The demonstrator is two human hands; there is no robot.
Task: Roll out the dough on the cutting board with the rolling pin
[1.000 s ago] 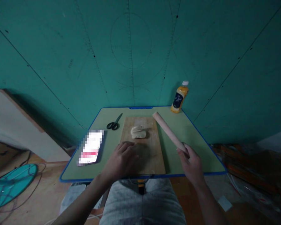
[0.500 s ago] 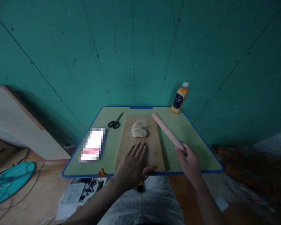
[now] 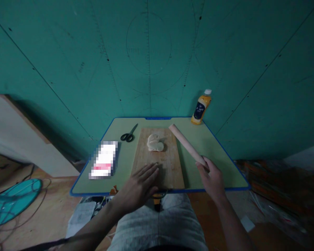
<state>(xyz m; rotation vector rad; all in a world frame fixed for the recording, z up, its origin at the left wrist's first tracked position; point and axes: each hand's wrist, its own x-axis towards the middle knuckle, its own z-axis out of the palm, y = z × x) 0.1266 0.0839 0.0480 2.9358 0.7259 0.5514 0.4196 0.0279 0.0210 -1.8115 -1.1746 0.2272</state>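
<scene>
A pale, folded lump of dough [image 3: 155, 143] lies on the far half of a wooden cutting board [image 3: 170, 170]. My left hand [image 3: 141, 183] is held out flat, fingers stretched, over the near left part of the board; whether it touches the wood I cannot tell. Nothing is in it. My right hand [image 3: 210, 177] grips the near end of a wooden rolling pin [image 3: 185, 143]. The pin slants up and to the left, its far end beside the board's far right corner. Dough and pin are apart.
Black-handled scissors [image 3: 129, 134] lie left of the board on the blue-edged table [image 3: 209, 150]. Nearer me is a blurred-out white rectangle [image 3: 104, 160]. An orange drink bottle [image 3: 201, 108] stands at the far right corner. A green wall [image 3: 157, 62] rises behind.
My left hand has drawn back to the left and slightly toward me, away from the dough. My right hand holds the rolling pin almost unmoved. The dough looks the same.
</scene>
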